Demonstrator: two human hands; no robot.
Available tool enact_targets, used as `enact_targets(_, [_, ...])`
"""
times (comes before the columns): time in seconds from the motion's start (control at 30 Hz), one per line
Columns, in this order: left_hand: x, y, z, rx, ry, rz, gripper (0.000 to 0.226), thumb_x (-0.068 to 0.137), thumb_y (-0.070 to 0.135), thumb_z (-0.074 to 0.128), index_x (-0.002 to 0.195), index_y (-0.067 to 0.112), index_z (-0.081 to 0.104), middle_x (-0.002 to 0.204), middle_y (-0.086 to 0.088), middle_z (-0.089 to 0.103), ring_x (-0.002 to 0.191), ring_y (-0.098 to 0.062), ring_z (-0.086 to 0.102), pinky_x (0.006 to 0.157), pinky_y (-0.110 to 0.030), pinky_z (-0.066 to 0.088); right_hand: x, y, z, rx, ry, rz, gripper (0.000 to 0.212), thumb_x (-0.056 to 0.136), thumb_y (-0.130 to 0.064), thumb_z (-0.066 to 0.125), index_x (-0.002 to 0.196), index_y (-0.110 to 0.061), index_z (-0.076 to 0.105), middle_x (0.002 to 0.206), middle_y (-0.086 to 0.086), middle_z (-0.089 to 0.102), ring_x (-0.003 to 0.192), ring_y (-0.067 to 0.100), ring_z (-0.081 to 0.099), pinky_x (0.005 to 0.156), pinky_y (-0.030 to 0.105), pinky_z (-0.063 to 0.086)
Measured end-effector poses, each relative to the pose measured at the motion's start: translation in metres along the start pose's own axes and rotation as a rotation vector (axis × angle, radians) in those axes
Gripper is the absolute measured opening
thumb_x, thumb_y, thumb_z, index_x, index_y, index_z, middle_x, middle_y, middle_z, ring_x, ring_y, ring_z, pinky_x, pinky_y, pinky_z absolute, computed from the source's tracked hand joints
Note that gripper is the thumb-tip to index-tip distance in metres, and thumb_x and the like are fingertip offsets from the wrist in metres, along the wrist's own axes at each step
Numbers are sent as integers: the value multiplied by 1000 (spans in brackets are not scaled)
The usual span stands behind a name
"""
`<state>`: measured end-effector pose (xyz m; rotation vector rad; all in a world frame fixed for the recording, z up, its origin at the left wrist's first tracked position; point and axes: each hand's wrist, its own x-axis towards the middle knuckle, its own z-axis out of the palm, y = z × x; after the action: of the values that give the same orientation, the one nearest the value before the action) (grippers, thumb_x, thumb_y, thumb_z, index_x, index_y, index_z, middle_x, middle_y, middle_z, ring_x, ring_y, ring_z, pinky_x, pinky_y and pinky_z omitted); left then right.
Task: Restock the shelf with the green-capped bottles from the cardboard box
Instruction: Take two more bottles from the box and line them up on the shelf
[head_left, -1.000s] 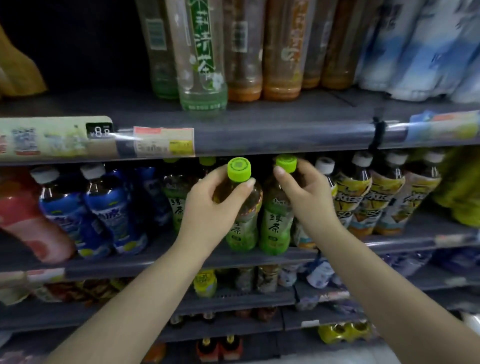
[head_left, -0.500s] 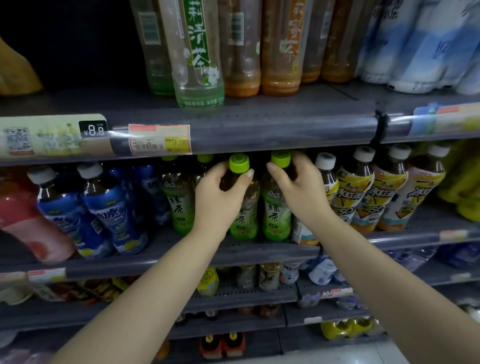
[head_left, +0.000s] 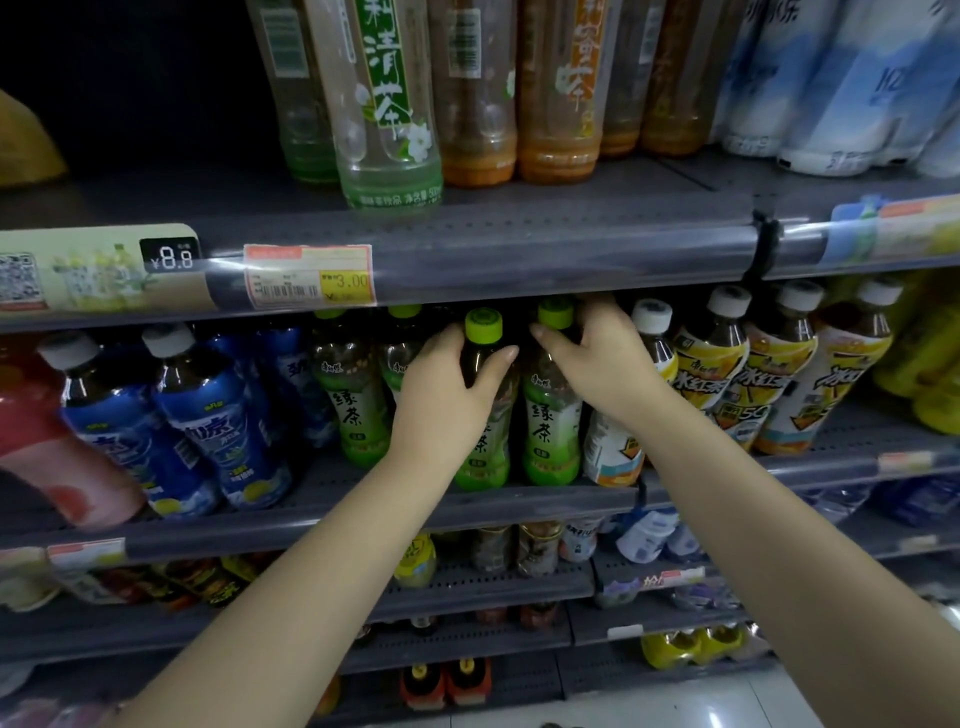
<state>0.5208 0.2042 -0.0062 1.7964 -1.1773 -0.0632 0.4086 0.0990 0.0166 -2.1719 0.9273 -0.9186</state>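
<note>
Two green-capped tea bottles stand side by side at the front of the middle shelf (head_left: 519, 506). My left hand (head_left: 447, 395) is wrapped around the neck and shoulder of the left bottle (head_left: 483, 332). My right hand (head_left: 597, 358) grips the upper part of the right bottle (head_left: 551, 426), fingers behind its cap. Two more green tea bottles (head_left: 353, 405) stand just left of my left hand, further back. The cardboard box is out of view.
Blue-labelled bottles (head_left: 208, 431) fill the shelf to the left, yellow-labelled white-capped bottles (head_left: 722, 379) to the right. The shelf above (head_left: 519, 249) hangs low over the caps and carries tall bottles (head_left: 384, 104). Lower shelves hold small bottles and cans.
Both hands have pushed their bottles up and back onto the middle shelf, from tilted in front of it to standing upright under the upper shelf's edge.
</note>
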Motion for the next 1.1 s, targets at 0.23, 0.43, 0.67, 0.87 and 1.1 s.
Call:
enact_targets(0.23, [-1, 1, 3, 304, 128, 66, 55, 86, 54, 51, 119, 9, 56, 121, -9, 56, 106, -25, 57, 71, -37, 53, -6, -9, -6, -104, 70, -41, 26, 86, -26, 65, 106, -9, 63, 96, 4, 67, 89, 17, 59, 74, 23, 40])
enact_targets(0.43, [-7, -4, 6, 281, 154, 100, 66, 87, 55, 48, 137, 14, 38, 132, -8, 48, 118, -24, 50, 67, -37, 53, -13, 0, 6, -45, 143, -113, 24, 89, -23, 61, 110, -11, 60, 93, 1, 64, 79, 15, 56, 67, 15, 40])
enact_targets(0.67, [-19, -13, 6, 218, 118, 179, 81, 83, 40, 64, 147, 13, 21, 145, -11, 32, 133, -25, 36, 85, -28, 46, -18, -2, 12, -277, 201, -174, 35, 92, -12, 54, 122, 4, 47, 111, 23, 54, 103, 33, 53, 78, 16, 28])
enact_targets(0.87, [-43, -29, 10, 191, 177, 192, 79, 78, 17, 72, 143, 7, 28, 139, -14, 27, 134, -26, 29, 106, -3, 17, -27, -6, 4, -217, 189, -95, 46, 90, -16, 58, 131, -2, 41, 124, 16, 51, 115, 27, 48, 85, 10, 27])
enact_targets(1.1, [-78, -69, 36, -2, 147, -39, 63, 79, 15, 73, 126, 13, 32, 131, -12, 27, 114, -26, 47, 96, -27, 47, -110, 24, 51, 31, 429, -1, 38, 87, -12, 63, 122, -9, 50, 118, 2, 48, 107, 14, 53, 93, 28, 49])
